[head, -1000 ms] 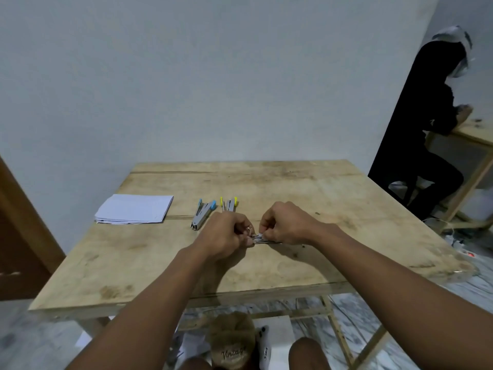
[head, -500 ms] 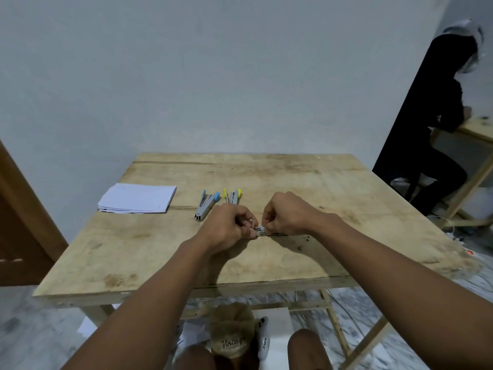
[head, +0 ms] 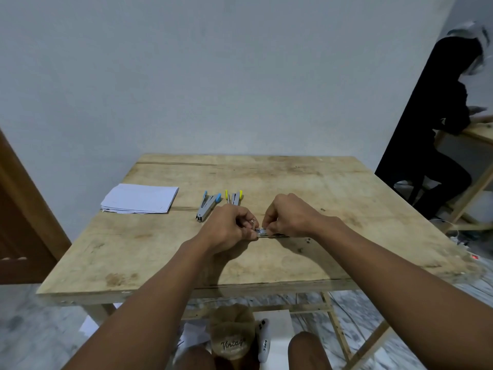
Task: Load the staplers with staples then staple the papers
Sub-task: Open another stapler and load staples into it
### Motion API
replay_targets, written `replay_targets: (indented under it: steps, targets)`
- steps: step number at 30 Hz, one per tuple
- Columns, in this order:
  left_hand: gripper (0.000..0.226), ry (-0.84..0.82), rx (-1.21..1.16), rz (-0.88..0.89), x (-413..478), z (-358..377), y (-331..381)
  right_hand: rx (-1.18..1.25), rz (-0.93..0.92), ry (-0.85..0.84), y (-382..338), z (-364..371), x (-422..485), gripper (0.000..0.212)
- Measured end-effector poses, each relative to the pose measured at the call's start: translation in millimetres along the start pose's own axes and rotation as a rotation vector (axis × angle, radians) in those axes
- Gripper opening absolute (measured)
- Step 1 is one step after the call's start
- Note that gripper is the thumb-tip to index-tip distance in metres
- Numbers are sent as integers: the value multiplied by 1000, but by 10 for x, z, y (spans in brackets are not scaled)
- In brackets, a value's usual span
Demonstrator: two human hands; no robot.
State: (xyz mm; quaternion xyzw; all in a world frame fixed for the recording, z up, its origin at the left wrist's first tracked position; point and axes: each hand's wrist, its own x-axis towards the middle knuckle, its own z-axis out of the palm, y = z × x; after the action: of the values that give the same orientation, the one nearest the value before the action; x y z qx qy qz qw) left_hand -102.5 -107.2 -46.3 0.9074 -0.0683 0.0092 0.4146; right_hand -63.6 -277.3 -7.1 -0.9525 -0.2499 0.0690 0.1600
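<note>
A: Where are the hands?

B: Together at the middle of the frame, low over the wooden table (head: 306,188). The left hand (head: 226,231) and the right hand (head: 289,217) are both pinched on a small metal stapler part or strip of staples (head: 262,232); it is too small to tell which. A thin dark strip (head: 277,236) lies on the table just under the right hand.

A: And the staplers?

B: A grey stapler with blue tips (head: 208,206) lies just up and left of the left hand. A second stapler with yellow tips (head: 234,197) lies right behind the knuckles. The stack of white papers (head: 140,198) sits well apart, toward the left of the table.

A: Anything changed from half a second ago?

B: Hardly. Both hands keep the same pinch, and the staplers and papers have not moved on the table.

A: Anyone else there?

B: A person in black (head: 437,129) at another table, right edge of the frame.
</note>
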Motion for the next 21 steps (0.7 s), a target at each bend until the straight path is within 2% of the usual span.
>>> replay_targets:
  steps: [4, 7, 11, 18, 21]
  targets:
    - [15, -1, -11, -2, 8, 4, -3, 47, -24, -19, 9, -20, -38, 20]
    - [14, 1, -23, 6, 10, 9, -12, 25, -60, -36, -7, 21, -50, 33]
    - [13, 1, -39, 12, -2, 12, -18, -28, -32, -47, 66, -12, -58, 40]
    - [12, -7, -67, 15, -13, 7, -11, -55, 44, -33, 304, -145, -139, 39]
    - [12, -4, -39, 11, -3, 15, -8, 28, 41, 19, 242, -137, -152, 29]
